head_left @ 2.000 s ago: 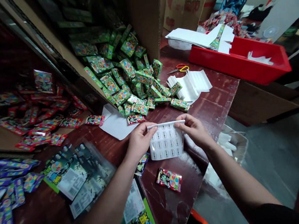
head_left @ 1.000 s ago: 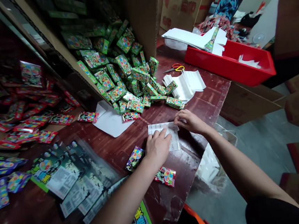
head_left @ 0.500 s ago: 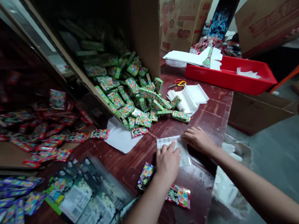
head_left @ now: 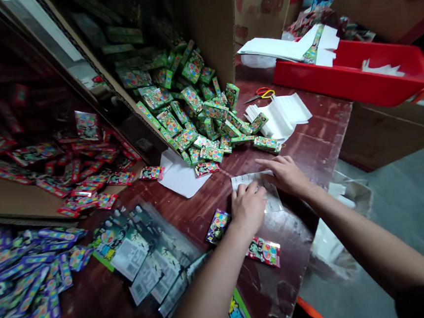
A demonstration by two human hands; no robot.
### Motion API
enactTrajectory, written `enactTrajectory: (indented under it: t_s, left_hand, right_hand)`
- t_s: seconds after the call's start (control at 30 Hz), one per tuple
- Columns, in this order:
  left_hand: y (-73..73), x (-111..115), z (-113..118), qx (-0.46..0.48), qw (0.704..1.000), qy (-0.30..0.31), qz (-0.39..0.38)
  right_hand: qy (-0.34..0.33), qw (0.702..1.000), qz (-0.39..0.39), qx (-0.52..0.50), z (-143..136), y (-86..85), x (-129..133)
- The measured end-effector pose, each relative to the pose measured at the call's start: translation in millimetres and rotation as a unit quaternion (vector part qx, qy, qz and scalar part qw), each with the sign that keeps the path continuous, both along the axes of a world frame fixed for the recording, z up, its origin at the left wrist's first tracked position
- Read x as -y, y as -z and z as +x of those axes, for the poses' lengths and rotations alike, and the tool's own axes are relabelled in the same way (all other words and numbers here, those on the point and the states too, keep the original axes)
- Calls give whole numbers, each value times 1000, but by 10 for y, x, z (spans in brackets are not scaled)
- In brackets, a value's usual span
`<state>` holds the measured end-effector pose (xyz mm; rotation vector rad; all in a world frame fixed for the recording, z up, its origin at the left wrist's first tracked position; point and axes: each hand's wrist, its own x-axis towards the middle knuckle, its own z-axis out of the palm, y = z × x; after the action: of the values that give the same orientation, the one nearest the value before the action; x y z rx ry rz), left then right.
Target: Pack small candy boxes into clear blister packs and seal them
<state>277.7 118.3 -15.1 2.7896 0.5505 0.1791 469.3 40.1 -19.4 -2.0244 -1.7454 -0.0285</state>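
Observation:
A white printed sheet (head_left: pixel 274 199) lies on the dark red table, partly covered by my hands. My left hand (head_left: pixel 249 209) rests on its left side with fingers laid out over the paper. At the sheet's upper right edge is my right hand (head_left: pixel 289 176), its index finger stretched out and the other fingers loosely bent. Left of my left wrist lies a purple packet (head_left: pixel 217 226). A red packet (head_left: pixel 266 251) sits just right of my left forearm. Printed clear bags (head_left: pixel 142 256) are fanned out farther left.
Green packets (head_left: pixel 192 101) spill from a tipped carton ahead. Red packets (head_left: pixel 86 162) fill a box at left, above a purple packet pile (head_left: pixel 26 284). Scissors (head_left: pixel 265 93) and folded white papers (head_left: pixel 286 118) lie beyond my hands. A red tray (head_left: pixel 309 78) stands at back right.
The view has shifted, so the table things appear farther right and higher. My right hand's index finger now points out straighter over the sheet's top edge. The sheet stays under my left hand.

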Motion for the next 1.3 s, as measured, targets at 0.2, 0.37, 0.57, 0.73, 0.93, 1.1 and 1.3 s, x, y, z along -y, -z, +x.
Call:
enactTrajectory:
  t_s: [0.2,0.37,0.57,0.73,0.93,1.1,1.3]
  left_hand:
    - [-30,58,87,14,999,-8,-29]
    - [-295,60,-256,55,996,11,-68]
    - [-520,-14,-1932,105,966,-227,-74]
    - [-362,156,-2527,61,958,-228,-163]
    - [-424,300,-2505,181,865,-255,-393]
    - [-428,327,-2504,187,854,-255,-413]
    - [-468,351,-2497,189,851,-251,-421]
  right_hand:
    - [-21,1000,3,-11,-53,-47,76]
    - [5,981,112,-156,-180,-270,367]
    - [-82,897,71,-428,-640,-559,405]
    - [-217,825,-72,-517,-1501,-697,-27]
    - [-358,755,-244,-492,-1918,-835,-289]
    - [-386,771,-288,-417,-2042,-816,-302]
    - [-358,887,-164,-243,-2164,-725,-161]
